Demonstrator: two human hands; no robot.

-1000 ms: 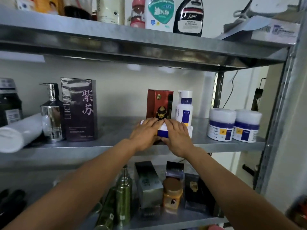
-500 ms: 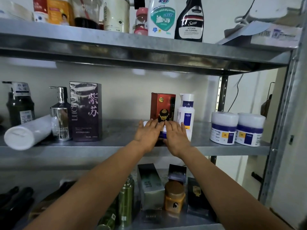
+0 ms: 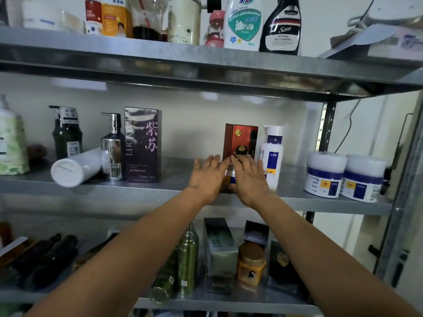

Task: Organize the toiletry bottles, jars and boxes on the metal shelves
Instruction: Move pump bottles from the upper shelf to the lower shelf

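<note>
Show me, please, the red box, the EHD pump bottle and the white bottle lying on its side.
red box (image 3: 240, 136): head view, upper front face.
EHD pump bottle (image 3: 272, 156): head view, label on its body.
lying white bottle (image 3: 77, 165): head view, middle of its barrel.

Bare forearms (image 3: 137, 248), wrist to elbow (upper arms cut off by frame edge). Bare left hand (image 3: 207, 179), bare right hand (image 3: 248, 181); fingers (image 3: 214, 162) slim, finer detail blurred.

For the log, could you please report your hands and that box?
Left hand open, right hand open, both flat on white-blue box. Red box close behind, white bottle beside.
</note>
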